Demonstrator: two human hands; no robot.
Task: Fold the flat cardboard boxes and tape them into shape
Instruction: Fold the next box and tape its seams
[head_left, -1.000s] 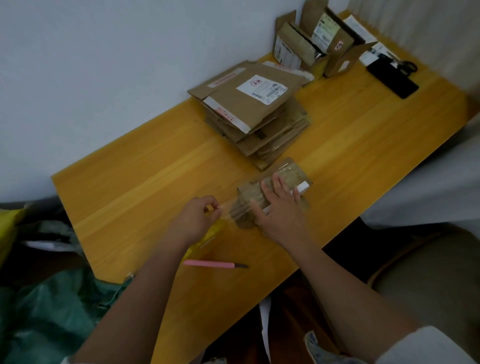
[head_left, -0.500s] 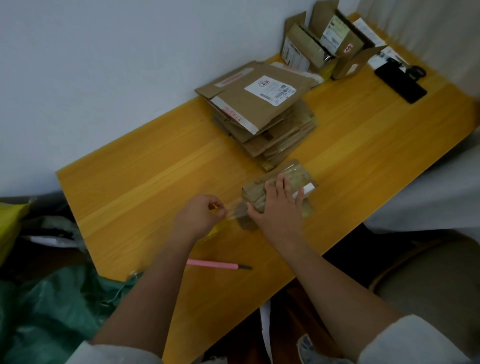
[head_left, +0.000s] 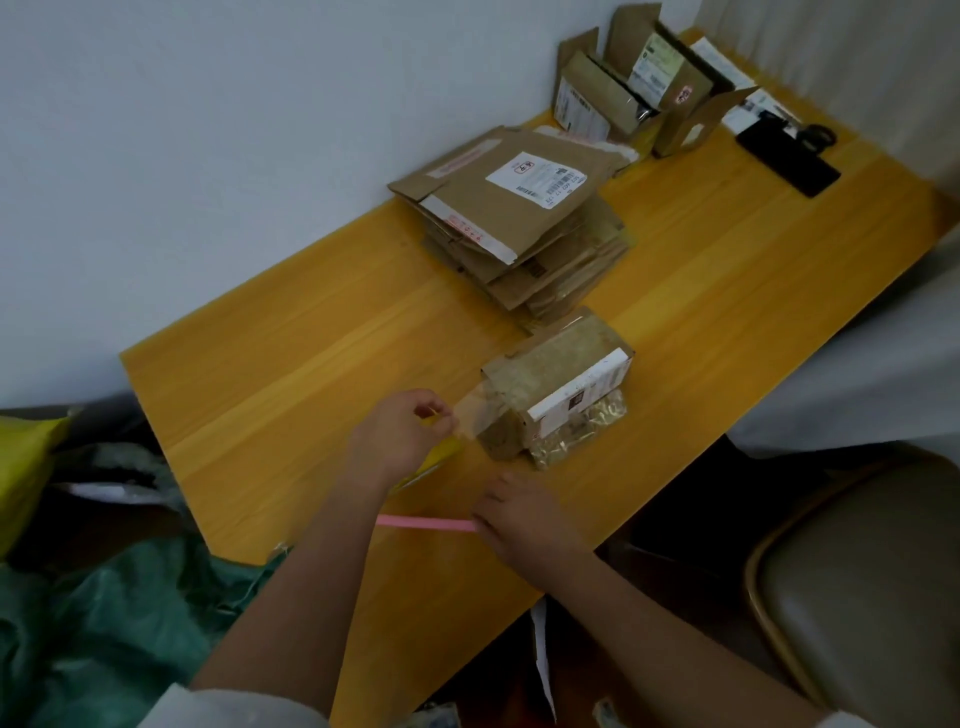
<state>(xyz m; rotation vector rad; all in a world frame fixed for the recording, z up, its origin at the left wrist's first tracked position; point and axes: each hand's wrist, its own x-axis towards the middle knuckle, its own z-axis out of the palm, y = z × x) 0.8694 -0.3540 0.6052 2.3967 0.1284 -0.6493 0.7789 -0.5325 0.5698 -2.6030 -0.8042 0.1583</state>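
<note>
A small folded cardboard box (head_left: 558, 387) stands on the yellow wooden table (head_left: 311, 338), wrapped partly in clear tape. My left hand (head_left: 400, 436) grips a tape roll whose yellow edge shows under the hand, and a clear strip of tape (head_left: 475, 410) stretches from it to the box's left end. My right hand (head_left: 519, 514) lies near the table's front edge, its fingers curled on the tip end of a pink utility knife (head_left: 423, 522). A stack of flat cardboard boxes (head_left: 519, 218) lies behind the small box.
Several opened cardboard boxes (head_left: 639, 88) stand at the far corner by the wall. A black phone (head_left: 789, 161) and scissors (head_left: 815, 136) lie at the far right. A chair (head_left: 857, 582) is at the lower right, green and yellow bags (head_left: 104, 613) on the floor at left.
My right hand has left the top of the small box and come down to the pink knife at the front edge. My left hand still holds the tape stretched out.
</note>
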